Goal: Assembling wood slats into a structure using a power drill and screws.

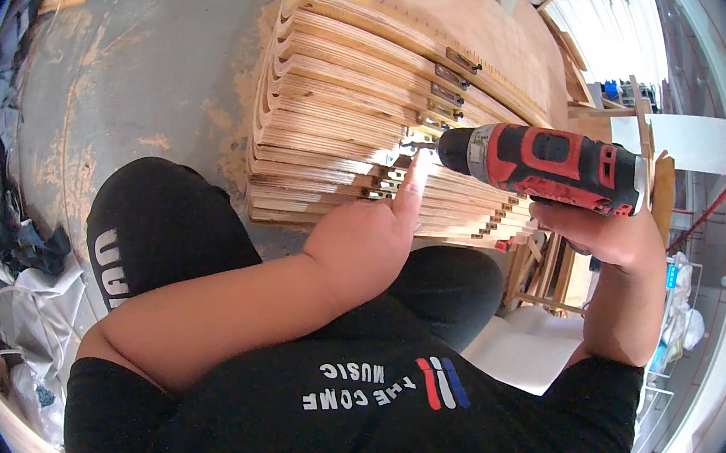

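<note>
My right hand grips the handle of a red and black cordless drill, which lies nearly level and points left. Its bit ends over the edges of a stack of curved plywood panels, where a bright patch of light falls. My left hand rests at the near side of the stack, one finger stretched up to the bit's tip. Whatever its fingertips hold is too small and washed out to name. Small metal fittings sit in rows of slots along the panel edges.
My bent knee is left of the stack. Wood dust marks the grey floor. White plastic sheeting and dark scraps lie at far left. Pale sheets stand at the back right, and wooden pieces are beneath my right arm.
</note>
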The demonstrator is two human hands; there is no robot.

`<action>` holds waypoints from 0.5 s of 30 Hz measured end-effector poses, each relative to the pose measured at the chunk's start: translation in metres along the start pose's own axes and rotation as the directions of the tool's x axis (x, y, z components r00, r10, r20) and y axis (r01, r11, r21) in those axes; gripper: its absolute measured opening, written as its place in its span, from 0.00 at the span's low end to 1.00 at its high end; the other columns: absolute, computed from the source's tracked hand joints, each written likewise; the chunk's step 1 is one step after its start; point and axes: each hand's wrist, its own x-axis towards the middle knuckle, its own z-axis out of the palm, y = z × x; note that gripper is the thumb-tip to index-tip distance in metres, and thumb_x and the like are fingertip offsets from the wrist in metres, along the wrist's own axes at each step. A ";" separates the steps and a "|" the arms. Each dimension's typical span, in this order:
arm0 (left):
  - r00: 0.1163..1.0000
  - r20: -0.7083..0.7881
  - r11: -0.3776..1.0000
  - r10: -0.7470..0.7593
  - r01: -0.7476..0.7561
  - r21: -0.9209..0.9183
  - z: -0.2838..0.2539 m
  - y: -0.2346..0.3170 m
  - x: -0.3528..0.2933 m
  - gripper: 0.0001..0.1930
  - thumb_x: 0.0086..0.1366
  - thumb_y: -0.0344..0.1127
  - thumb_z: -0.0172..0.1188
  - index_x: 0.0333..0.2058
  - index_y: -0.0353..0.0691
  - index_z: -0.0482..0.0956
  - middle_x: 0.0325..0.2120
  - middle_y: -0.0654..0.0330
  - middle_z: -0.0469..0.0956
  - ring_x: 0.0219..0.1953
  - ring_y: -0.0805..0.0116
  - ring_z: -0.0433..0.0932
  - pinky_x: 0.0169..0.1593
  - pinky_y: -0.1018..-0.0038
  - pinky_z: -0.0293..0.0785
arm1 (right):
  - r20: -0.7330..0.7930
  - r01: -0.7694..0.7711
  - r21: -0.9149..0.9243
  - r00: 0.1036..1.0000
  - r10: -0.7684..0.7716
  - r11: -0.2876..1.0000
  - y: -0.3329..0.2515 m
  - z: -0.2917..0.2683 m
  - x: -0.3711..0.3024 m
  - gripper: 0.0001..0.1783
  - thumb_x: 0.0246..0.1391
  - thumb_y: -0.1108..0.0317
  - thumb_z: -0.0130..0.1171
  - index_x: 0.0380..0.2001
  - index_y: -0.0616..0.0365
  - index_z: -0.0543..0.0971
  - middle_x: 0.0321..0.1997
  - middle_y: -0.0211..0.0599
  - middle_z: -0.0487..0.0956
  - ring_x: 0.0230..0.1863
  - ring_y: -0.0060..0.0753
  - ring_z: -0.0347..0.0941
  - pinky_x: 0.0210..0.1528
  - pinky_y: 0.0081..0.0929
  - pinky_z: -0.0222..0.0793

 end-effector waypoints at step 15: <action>0.998 0.052 0.999 -0.025 0.027 -0.033 -0.004 0.003 0.002 0.40 0.70 0.44 0.54 0.70 0.28 0.44 0.23 0.43 0.81 0.25 0.42 0.80 0.31 0.50 0.77 | 0.060 0.159 -0.148 0.987 -0.151 0.976 0.002 -0.012 0.004 0.21 0.43 0.76 0.74 0.44 0.59 0.81 0.37 0.35 0.85 0.37 0.26 0.80 0.43 0.28 0.77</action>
